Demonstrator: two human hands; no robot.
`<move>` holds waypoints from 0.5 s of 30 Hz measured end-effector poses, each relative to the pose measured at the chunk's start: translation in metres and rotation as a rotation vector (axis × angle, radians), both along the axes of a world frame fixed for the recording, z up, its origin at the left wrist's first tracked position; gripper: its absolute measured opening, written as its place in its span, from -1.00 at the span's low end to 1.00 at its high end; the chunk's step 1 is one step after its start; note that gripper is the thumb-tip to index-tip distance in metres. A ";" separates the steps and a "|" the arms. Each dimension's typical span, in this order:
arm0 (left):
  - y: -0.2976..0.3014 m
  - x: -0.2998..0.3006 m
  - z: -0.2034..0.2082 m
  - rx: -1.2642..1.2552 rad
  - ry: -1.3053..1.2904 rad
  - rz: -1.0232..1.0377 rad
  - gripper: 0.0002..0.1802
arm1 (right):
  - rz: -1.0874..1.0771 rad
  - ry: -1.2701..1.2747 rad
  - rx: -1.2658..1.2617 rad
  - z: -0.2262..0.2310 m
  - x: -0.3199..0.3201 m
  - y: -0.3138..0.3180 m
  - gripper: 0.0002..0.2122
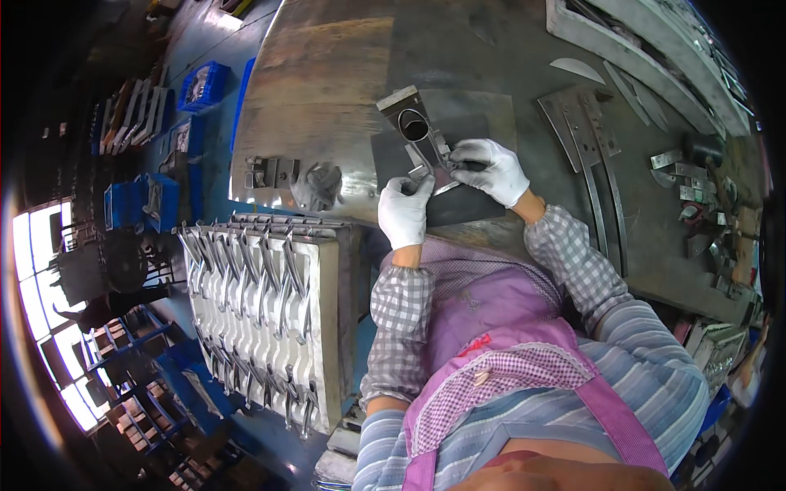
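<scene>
A metal fixture (404, 100) with a dark round ring lies on a dark sheet (389, 155) on the workbench in front of me. My left hand (404, 214), in a white glove, is at the fixture's near end. Its thumb and fingers are closed on a small shiny metal piece (419, 173). My right hand (494, 172), also gloved in white, reaches the same end from the right. Its fingers are pinched together by the fixture's side; what lies between them is hidden.
Left on the bench are a metal clamp block (270, 173) and a crumpled grey glove (317, 186). A white rack (321, 327) of curved metal parts stands at lower left. Long metal bars (596, 209) and loose metal blocks (696, 184) lie to the right, below a long tray (630, 69).
</scene>
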State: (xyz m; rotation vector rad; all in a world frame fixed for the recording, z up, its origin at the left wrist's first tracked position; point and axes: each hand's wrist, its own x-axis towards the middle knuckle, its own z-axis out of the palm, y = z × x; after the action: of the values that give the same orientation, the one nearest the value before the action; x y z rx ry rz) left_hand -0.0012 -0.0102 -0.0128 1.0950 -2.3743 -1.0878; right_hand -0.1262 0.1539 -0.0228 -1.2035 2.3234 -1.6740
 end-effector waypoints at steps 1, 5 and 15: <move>0.000 0.000 0.000 -0.026 -0.004 -0.007 -0.58 | 0.005 0.009 0.009 0.001 -0.001 0.000 -0.74; 0.008 -0.005 0.017 -0.087 -0.052 -0.005 -0.56 | -0.016 -0.011 0.007 0.004 -0.005 -0.001 -0.75; 0.002 0.004 0.018 -0.116 -0.066 -0.084 -0.61 | 0.098 -0.236 -0.010 0.010 -0.010 -0.007 -0.82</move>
State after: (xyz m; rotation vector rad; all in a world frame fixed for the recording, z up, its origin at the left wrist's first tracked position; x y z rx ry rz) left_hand 0.0029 -0.0085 0.0048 1.0148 -2.5202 -0.9407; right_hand -0.1362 0.1469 -0.0123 -1.0391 2.0859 -1.6936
